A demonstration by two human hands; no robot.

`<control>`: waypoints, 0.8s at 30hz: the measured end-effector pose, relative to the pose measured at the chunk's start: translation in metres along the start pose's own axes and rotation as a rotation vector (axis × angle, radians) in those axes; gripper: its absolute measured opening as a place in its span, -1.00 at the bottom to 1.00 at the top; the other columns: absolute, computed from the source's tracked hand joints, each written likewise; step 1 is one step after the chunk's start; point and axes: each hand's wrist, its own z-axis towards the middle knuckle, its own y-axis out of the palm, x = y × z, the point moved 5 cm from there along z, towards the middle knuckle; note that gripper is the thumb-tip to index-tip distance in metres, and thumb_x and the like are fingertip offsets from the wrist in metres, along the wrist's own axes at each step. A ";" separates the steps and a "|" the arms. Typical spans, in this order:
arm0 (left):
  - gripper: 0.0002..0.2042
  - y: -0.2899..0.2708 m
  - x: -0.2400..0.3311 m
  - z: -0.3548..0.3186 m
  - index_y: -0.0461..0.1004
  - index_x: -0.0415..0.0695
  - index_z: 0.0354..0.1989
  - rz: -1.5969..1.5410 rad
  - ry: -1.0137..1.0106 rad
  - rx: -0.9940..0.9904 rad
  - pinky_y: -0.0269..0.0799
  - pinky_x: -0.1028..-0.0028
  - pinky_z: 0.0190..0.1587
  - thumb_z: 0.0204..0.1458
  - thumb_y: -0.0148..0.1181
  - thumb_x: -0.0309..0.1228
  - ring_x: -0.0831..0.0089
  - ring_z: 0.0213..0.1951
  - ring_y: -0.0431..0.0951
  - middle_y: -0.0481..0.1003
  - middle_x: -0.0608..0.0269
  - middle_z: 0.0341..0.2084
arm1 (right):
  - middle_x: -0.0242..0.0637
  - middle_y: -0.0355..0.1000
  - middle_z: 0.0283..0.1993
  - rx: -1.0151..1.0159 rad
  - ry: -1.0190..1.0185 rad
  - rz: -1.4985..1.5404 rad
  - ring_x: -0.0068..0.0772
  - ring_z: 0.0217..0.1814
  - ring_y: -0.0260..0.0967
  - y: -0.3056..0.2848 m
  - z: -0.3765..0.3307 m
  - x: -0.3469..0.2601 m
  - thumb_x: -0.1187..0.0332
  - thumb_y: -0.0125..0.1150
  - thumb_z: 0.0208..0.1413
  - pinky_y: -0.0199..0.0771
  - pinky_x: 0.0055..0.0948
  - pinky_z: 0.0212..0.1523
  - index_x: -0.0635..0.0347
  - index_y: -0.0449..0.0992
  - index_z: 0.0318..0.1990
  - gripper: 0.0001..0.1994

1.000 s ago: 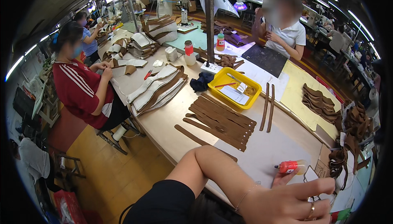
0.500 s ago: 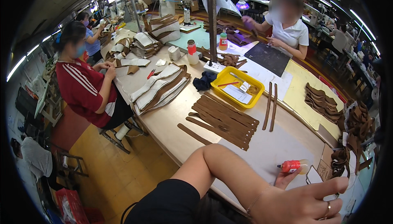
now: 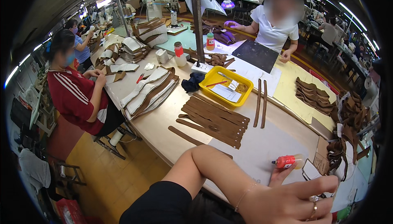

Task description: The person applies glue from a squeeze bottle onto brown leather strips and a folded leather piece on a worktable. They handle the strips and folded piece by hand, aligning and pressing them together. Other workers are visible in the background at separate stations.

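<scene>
My right hand (image 3: 281, 175) is wrapped round a small glue bottle (image 3: 288, 161) with a red label and dark nozzle. The bottle lies nearly sideways, its nozzle toward the left. My left arm crosses in front, hiding most of the right hand. Nearer, at the lower right, my left hand (image 3: 297, 201) has its fingers curled; whatever they pinch, if anything, is hidden. Beyond the forearm, several brown strips (image 3: 215, 119) lie side by side on the table. A single brown strip (image 3: 184, 136) sits apart at their left, and two more strips (image 3: 264, 103) lie farther right.
A yellow tray (image 3: 235, 101) holds a red pencil, paper and rubber bands. Behind it stand a metal post (image 3: 197, 23) and a power strip (image 3: 201, 67). Layered pieces (image 3: 151, 91) lie left, beside a co-worker in red (image 3: 75, 97). Another co-worker (image 3: 274, 27) stands across the table.
The whole view has shifted, moving the table's things leftward. The bottle stays in my right hand, my left hand still curled. The co-worker across has lowered one hand toward the table.
</scene>
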 end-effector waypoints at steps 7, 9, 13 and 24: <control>-0.74 0.026 0.011 -0.009 0.20 -0.03 -0.68 -0.013 -0.043 -0.070 0.30 0.18 -0.22 0.06 -0.02 -0.48 0.43 -0.64 0.24 0.19 0.34 -0.68 | -0.26 0.41 -0.23 0.018 0.125 0.069 -0.31 -0.27 0.42 -0.003 0.006 0.020 -0.23 0.15 0.06 0.53 -0.34 -0.27 0.20 0.36 -0.04 -0.37; -0.76 0.041 0.015 -0.018 0.24 -0.04 -0.65 -0.156 -0.118 -0.198 0.30 0.19 -0.20 0.06 0.00 -0.44 0.42 -0.62 0.27 0.21 0.33 -0.67 | -0.26 0.42 -0.25 0.042 0.033 0.084 -0.32 -0.29 0.41 -0.018 0.013 0.001 -0.24 0.14 0.06 0.52 -0.34 -0.31 0.20 0.36 -0.05 -0.37; -0.90 0.057 0.025 -0.060 0.36 -0.09 -0.46 -0.402 -0.016 -0.948 0.30 0.24 -0.15 0.03 0.02 -0.37 0.35 -0.48 0.40 0.33 0.26 -0.54 | -0.33 0.35 -0.45 -0.198 0.126 0.205 -0.34 -0.52 0.29 -0.017 0.023 0.017 -0.23 0.08 0.10 0.41 -0.32 -0.51 0.10 0.36 -0.19 -0.47; -0.76 0.056 -0.024 -0.186 0.34 -0.11 -0.08 -0.574 -0.067 -1.908 0.25 0.33 -0.18 0.10 0.03 -0.34 0.30 -0.30 0.52 0.38 0.18 -0.31 | -0.25 0.42 -0.18 -0.006 0.166 0.125 -0.28 -0.17 0.44 -0.019 0.021 0.012 -0.30 0.06 0.07 0.55 -0.20 -0.20 0.17 0.35 -0.02 -0.34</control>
